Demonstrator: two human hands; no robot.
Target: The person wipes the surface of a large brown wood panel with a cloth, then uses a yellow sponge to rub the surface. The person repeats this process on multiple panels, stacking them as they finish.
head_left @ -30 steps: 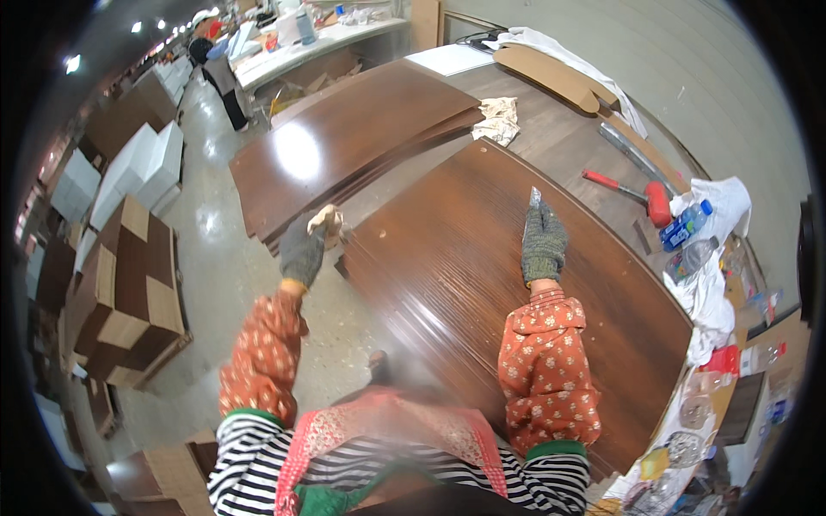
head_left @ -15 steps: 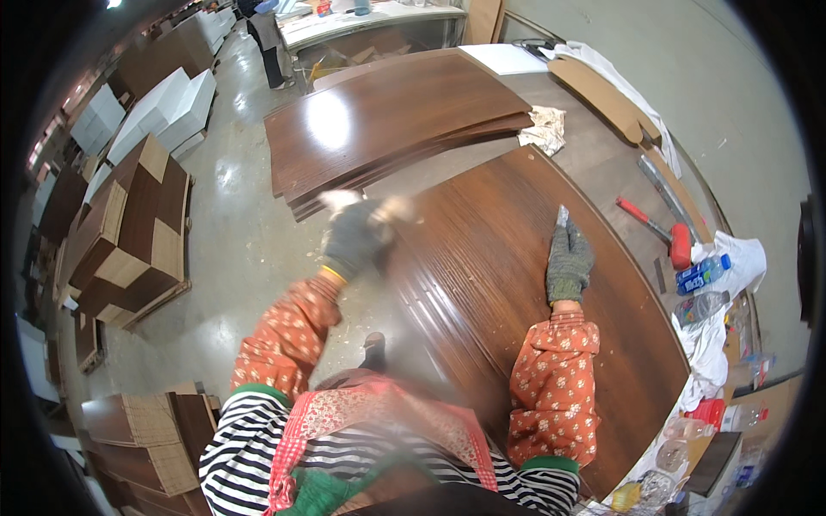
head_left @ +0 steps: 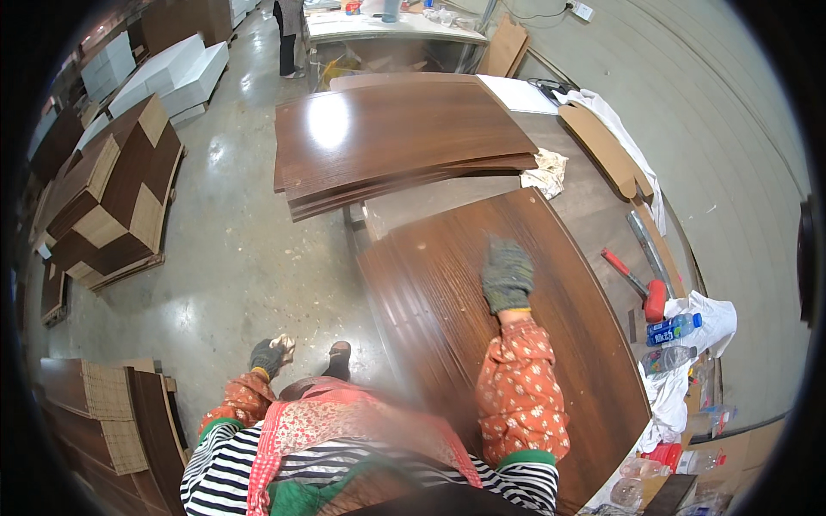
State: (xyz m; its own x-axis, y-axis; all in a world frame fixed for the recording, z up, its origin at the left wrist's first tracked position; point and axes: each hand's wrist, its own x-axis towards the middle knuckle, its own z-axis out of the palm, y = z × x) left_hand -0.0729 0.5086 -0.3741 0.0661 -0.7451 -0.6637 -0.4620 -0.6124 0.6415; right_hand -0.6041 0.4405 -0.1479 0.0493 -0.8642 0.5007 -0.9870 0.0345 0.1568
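A dark brown wood-grain panel (head_left: 430, 292) lies on the worktable in front of me, with ridged grain along its left part. My right hand (head_left: 508, 277), in a grey knit glove, is over the panel's upper middle with its fingers closed. Blur at the fingertips hides what they hold. Low beside my body, left of the panel, my gloved left hand (head_left: 268, 358) is closed on a crumpled pale rag (head_left: 284, 346). Beyond the panel rests a stack of similar brown panels (head_left: 404, 120).
A red mallet (head_left: 654, 301) and a metal bar (head_left: 647, 245) lie right of the panel, near plastic bottles (head_left: 674, 328) and white cloth (head_left: 710, 314). Another rag (head_left: 545, 174) touches the panel stack. Board stacks (head_left: 112, 202) stand on the left floor; a person (head_left: 289, 39) stands far off.
My left hand has swung from the panel's left edge down toward my body with the rag. My right hand has shifted left across the panel. The view has turned slightly.
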